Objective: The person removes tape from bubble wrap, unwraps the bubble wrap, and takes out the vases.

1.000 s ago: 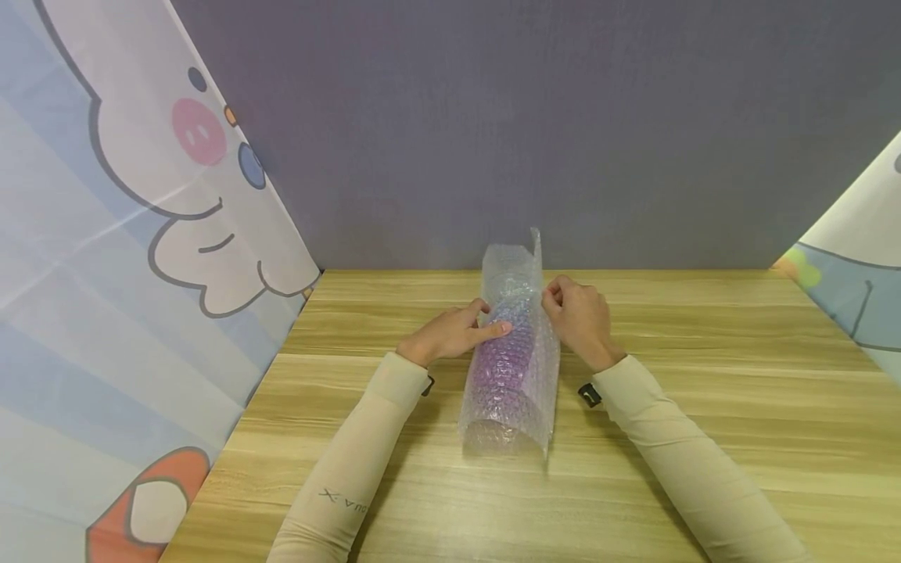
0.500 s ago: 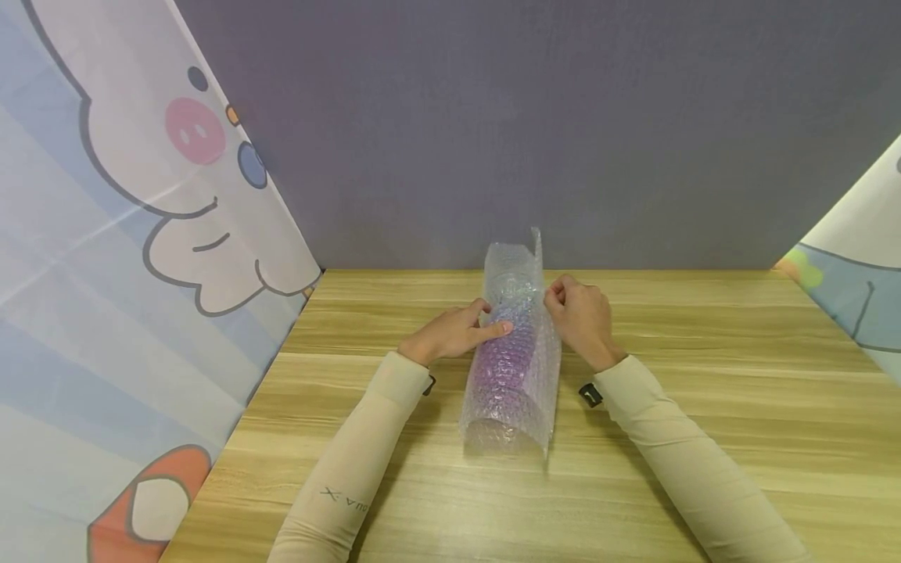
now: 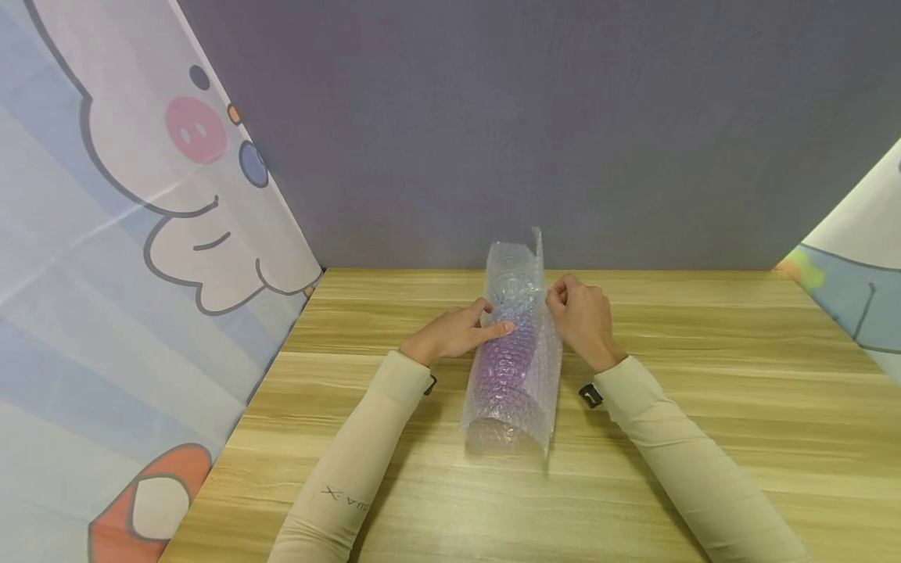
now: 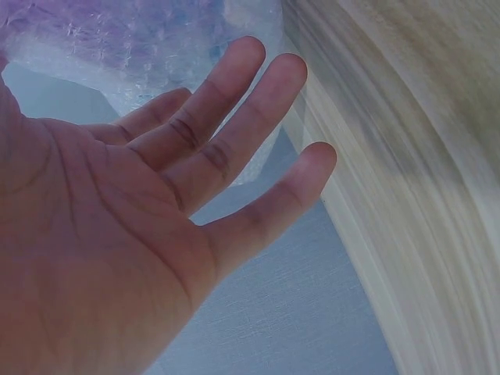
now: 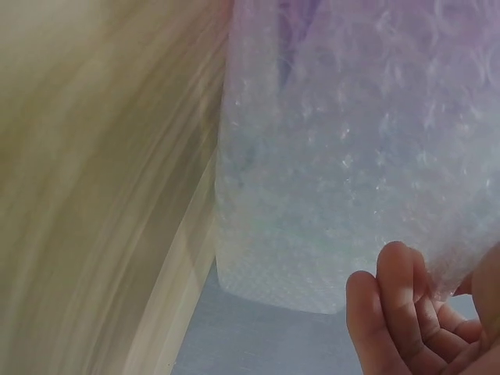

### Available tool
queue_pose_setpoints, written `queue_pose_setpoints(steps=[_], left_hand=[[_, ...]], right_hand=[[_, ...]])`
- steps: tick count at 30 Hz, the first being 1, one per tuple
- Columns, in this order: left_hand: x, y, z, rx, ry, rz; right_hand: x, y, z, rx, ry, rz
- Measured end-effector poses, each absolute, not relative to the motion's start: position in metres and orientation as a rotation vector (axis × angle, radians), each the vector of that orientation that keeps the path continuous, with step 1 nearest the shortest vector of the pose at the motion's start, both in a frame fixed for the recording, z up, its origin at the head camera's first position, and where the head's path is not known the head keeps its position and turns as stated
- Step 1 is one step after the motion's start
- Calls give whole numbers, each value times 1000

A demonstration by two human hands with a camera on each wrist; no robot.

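One table (image 3: pixel 711 336) carries one purple object (image 3: pixel 507 360) inside one bubble wrap (image 3: pixel 512 262). At its ten o'clock, left hand (image 3: pixel 452 331) has fingers spread, thumb on wrap; at two, right hand (image 3: pixel 583 319) pinches wrap's edge.

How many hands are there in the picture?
2. The left hand rests on the bubble wrap, and the right hand pinches the wrap's right edge. No other hands show.
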State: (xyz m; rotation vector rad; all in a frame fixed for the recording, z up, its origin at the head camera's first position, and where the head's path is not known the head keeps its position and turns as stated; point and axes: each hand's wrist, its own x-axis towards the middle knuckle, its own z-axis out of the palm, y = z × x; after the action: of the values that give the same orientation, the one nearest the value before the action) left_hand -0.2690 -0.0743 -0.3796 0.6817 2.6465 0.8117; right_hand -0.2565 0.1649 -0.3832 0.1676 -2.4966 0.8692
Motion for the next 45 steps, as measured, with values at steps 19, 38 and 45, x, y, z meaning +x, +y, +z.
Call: queue_pose_setpoints(steps=[19, 38, 45], left_hand=[[-269, -74, -378, 685, 2643, 790], [-268, -71, -378, 676, 2640, 774], [-268, -72, -378, 665, 2634, 789]], right_hand=[[-257, 165, -386, 205, -2478, 896], [-260, 161, -392, 348, -2371, 693], [-260, 158, -396, 330, -2324, 644]])
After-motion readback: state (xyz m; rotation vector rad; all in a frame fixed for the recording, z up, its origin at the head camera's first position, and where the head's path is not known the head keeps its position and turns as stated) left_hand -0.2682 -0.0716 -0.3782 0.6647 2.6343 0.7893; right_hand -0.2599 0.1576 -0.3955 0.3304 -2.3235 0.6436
